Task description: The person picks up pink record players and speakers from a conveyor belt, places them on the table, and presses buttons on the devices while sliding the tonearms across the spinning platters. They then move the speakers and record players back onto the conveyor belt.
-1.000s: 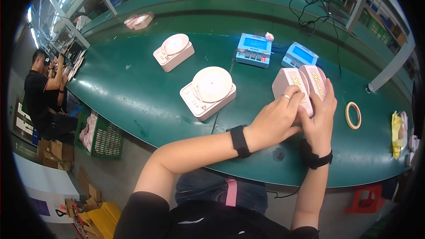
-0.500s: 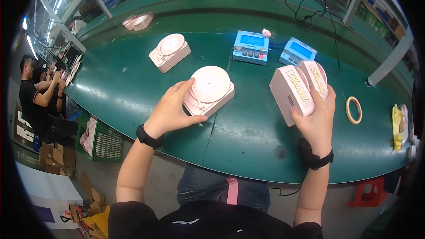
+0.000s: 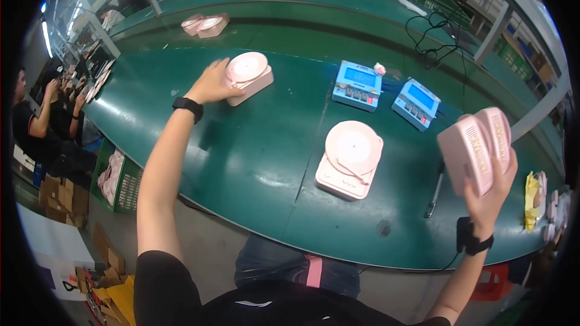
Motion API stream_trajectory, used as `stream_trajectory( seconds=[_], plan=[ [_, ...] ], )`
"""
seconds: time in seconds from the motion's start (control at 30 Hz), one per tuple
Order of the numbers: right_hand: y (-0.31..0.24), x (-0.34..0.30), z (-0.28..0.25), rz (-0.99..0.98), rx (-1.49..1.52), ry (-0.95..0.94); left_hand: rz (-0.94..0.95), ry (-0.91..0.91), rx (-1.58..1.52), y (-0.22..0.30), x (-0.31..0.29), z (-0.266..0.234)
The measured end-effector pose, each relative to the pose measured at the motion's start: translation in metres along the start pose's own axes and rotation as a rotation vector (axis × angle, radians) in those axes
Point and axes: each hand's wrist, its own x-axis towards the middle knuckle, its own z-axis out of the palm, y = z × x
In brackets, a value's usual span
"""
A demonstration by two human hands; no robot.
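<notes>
My left hand reaches to the far left, fingers and thumb around the left side of a pink mini record player with a pale round platter. Another pink mini record player sits near the middle of the bench, untouched, its tonearm toward me. Raised at the right, my right hand grips a pink record-player-shaped unit held on edge. A slatted side and rounded part show there; I cannot tell whether it is one piece or two.
Two blue meters with lit screens stand behind the middle player. A dark pen-like rod lies below the raised unit. More pink players rest at the back left. Black cables coil at the back right. Co-workers sit far left.
My left hand has let go of the middle player, now turned straighter toward me, and moved to the far-left one. My right hand has carried its unit rightward; the tape ring is out of sight.
</notes>
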Motion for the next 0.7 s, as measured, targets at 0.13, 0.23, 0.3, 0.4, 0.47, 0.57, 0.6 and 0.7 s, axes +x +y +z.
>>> stream_trajectory(
  seconds=[0.13, 0.23, 0.3, 0.4, 0.47, 0.57, 0.6, 0.7],
  plan=[
    [0.109, 0.010, 0.004, 0.205, -0.249, 0.004, 0.021, -0.197, -0.090, 0.039, 0.007, 0.012],
    [0.180, 0.039, 0.037, 0.343, -0.389, 0.041, 0.019, -0.172, -0.022, 0.083, -0.030, 0.007],
    [0.211, 0.058, 0.061, 0.560, -0.326, 0.039, -0.001, -0.194, -0.006, 0.123, -0.048, -0.001],
    [0.259, 0.068, 0.104, 0.713, -0.478, 0.028, 0.011, -0.230, -0.038, 0.169, -0.061, -0.009],
    [0.272, 0.079, 0.138, 0.758, -0.496, 0.003, -0.022, -0.233, -0.029, 0.181, -0.065, -0.015],
    [0.312, 0.078, 0.167, 0.774, -0.575, -0.132, 0.021, -0.272, -0.033, 0.189, -0.071, -0.014],
    [0.320, 0.080, 0.178, 0.788, -0.559, -0.164, 0.021, -0.321, -0.105, 0.192, -0.072, -0.019],
    [0.359, 0.079, 0.200, 0.849, -0.470, -0.170, -0.052, -0.347, -0.181, 0.195, -0.084, -0.022]
  ],
)
